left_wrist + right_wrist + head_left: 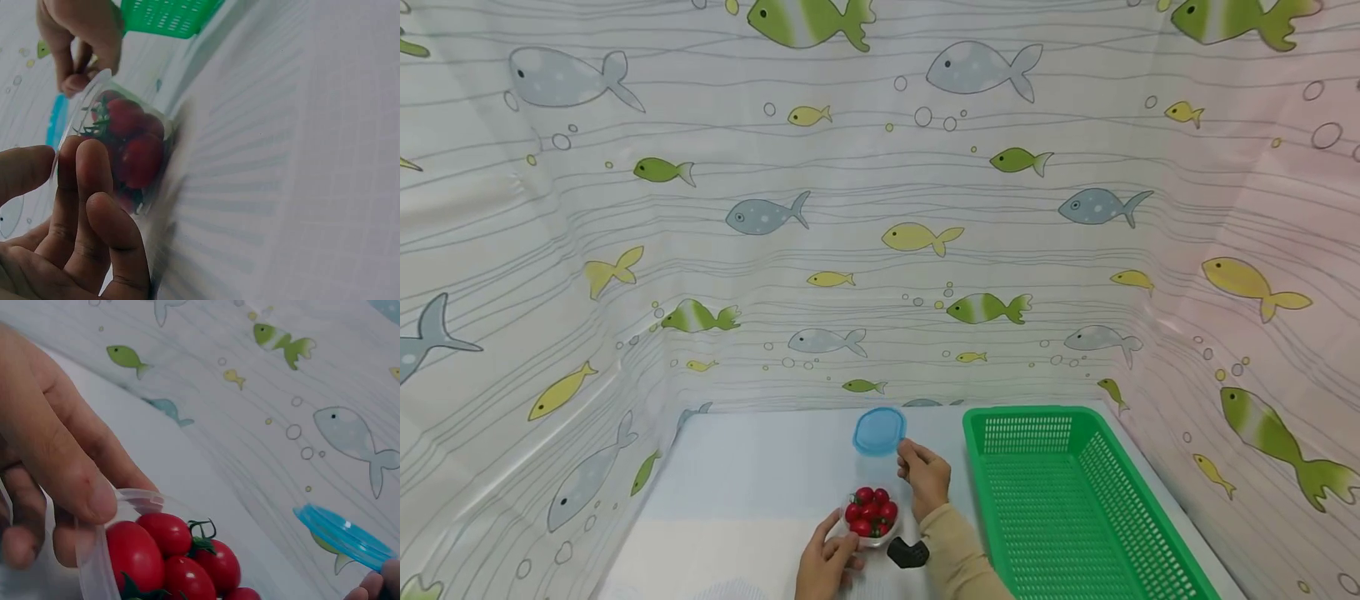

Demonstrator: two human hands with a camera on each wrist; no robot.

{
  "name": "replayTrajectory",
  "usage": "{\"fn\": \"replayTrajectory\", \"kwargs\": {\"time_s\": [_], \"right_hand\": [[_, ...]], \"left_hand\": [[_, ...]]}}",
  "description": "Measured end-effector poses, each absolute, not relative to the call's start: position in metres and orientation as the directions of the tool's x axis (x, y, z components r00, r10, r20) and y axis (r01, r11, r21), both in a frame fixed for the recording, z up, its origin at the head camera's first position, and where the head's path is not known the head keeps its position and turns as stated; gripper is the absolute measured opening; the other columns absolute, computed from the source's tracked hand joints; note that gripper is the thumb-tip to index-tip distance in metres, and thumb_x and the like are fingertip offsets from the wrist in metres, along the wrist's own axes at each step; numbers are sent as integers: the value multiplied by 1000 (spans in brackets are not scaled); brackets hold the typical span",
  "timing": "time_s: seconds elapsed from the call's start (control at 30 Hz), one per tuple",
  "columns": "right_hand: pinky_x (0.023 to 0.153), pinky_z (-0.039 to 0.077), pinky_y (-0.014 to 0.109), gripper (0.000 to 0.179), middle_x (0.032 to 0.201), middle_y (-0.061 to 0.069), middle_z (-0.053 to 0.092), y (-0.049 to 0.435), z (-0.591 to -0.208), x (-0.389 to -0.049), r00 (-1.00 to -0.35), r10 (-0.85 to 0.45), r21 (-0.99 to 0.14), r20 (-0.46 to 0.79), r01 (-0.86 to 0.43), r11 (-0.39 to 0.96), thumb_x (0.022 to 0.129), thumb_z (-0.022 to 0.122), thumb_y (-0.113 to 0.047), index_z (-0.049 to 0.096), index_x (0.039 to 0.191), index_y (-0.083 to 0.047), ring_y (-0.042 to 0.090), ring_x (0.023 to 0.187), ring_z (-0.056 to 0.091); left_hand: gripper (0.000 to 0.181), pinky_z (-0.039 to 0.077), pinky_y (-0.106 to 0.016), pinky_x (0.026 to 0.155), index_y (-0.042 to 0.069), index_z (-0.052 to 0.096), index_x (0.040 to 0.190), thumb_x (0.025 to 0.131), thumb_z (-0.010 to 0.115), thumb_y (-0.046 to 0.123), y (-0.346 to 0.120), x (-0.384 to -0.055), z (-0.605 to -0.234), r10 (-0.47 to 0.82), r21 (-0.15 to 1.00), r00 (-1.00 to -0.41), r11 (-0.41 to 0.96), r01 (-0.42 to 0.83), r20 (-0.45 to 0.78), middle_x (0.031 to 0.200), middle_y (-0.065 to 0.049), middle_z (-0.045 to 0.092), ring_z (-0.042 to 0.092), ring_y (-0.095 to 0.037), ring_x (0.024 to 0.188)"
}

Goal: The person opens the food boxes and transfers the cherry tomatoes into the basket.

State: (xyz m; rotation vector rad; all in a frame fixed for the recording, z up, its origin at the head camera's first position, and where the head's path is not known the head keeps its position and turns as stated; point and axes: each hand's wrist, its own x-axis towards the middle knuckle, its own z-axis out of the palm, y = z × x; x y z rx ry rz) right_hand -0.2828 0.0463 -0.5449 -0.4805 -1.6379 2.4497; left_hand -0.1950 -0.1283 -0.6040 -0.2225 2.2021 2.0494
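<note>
A clear plastic container full of red cherry tomatoes, some with green stems, stands on the white table. At its near left side my left hand grips the rim, thumb on one side and fingers on the other; the left wrist view shows the fingers against the wall. Beyond the container my right hand pinches a blue lid by its edge. The lid is held tilted up, apart from the container; in the right wrist view only some fingertips show below it.
A large green plastic basket with slotted walls stands to the right of my right arm. White table surface stretches to the left. A fish-patterned curtain encloses the back and sides. A black device is by the right wrist.
</note>
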Motion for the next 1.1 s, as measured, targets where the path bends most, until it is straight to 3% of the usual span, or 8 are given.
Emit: {"fn": "replayTrajectory", "kwargs": {"time_s": [0.17,0.43,0.9,1.1], "right_hand": [[61,53,28,27,82,14,70,38,-561,-282,-902,382,-921,-201,42,-388,95,71,-6,69,112,14,17,67,63],[68,50,36,23,83,13,70,32,-577,-279,-860,454,-940,-233,79,-331,92,73,-6,72,107,12,22,75,61],[58,46,27,24,77,9,64,29,-595,-273,-833,486,-933,-264,93,-347,89,76,-6,70,104,11,14,65,55],[59,46,29,21,82,10,67,30,-596,-276,-830,513,-958,-219,82,-275,90,76,-8,72,104,7,16,66,56]], "left_hand": [[86,53,-34,62,-9,28,153,97,69,41,-128,-194,-603,-20,981,-983,61,-185,-184,93,-8,74,71,-21,77],[84,53,-33,61,-9,29,153,97,69,40,-127,-193,-604,-21,982,-984,63,-175,-174,93,-7,74,71,-21,76],[82,52,-32,64,-9,31,152,97,69,39,-128,-196,-601,-21,980,-984,90,-176,-174,92,-5,73,70,-18,76],[82,52,-32,65,-8,31,152,97,69,39,-129,-195,-602,-24,979,-984,99,-179,-177,92,-5,73,70,-19,77]]}}
